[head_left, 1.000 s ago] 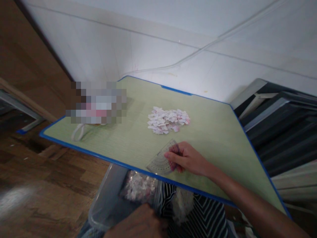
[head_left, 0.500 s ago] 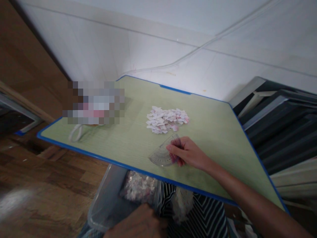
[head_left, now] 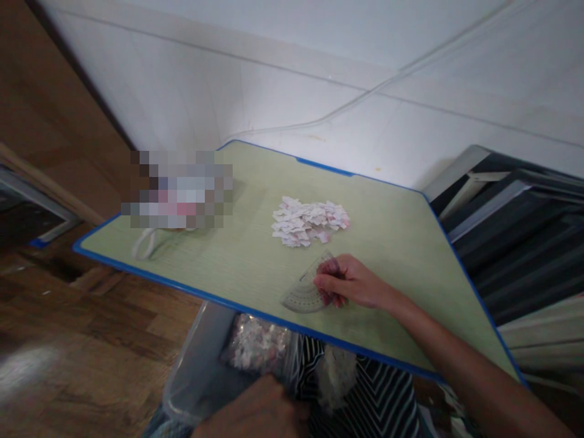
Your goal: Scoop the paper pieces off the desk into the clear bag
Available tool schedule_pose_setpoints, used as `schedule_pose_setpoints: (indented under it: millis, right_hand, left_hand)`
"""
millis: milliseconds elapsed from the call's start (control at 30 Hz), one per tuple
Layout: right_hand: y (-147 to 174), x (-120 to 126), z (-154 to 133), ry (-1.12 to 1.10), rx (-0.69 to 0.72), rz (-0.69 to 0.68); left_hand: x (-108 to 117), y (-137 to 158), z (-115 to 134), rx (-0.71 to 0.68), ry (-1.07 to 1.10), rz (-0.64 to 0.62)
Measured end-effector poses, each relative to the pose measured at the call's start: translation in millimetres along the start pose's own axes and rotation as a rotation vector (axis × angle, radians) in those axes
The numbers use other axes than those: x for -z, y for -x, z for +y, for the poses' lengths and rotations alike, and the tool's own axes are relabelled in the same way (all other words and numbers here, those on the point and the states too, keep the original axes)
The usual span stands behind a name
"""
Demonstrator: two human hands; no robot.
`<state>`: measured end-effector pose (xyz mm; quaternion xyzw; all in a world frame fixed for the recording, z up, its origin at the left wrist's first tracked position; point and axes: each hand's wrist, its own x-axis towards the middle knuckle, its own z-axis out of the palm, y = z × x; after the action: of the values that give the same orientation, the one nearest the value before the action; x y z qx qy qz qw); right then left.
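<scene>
In my right hand [head_left: 349, 283], a clear half-round protractor [head_left: 303, 294] is pinched between thumb and curled fingers, held low over the near part of the green tabletop [head_left: 219, 243]. Just beyond it lies a heap of torn white paper pieces [head_left: 308, 222], some with pink marks. My left hand [head_left: 260, 404] is below the table's near edge, its knuckles bent and its fingers mostly hidden. Beside it, a translucent plastic bin [head_left: 185, 371] contains a clear bag of paper scraps [head_left: 259, 342]. Another pale, see-through bundle [head_left: 336, 374] rests on my striped clothing.
A blurred-out object [head_left: 182, 194] with a white loop [head_left: 143, 243] sits on the table's left side. The white wall [head_left: 283, 79] carries a cable behind the table. Dark folded panels [head_left: 524, 225] lean at the right. Wooden flooring [head_left: 91, 340] shows at the left.
My right hand and the protractor have shifted slightly right and toward me, away from the paper heap. The whole view has moved a little. My left hand stays where it was.
</scene>
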<state>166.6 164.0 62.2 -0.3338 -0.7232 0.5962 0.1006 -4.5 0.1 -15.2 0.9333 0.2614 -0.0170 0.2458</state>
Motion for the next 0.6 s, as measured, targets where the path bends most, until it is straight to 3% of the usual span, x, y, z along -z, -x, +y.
schedule_pose_setpoints:
  millis: [367,533,600]
  right_hand:
    - [1.9,-7.3,-6.1,0.088,-0.026,-0.057]
    - [4.4,-6.6,-6.4,0.1,0.007,-0.15]
    - [3.9,-5.6,-5.2,0.07,0.012,-0.121]
  left_hand:
    - [1.3,-1.0,-1.9,-0.029,0.04,0.025]
    - [0.5,-0.6,-1.2,-0.011,0.055,0.056]
    - [1.3,-0.9,-1.4,-0.017,0.065,0.061]
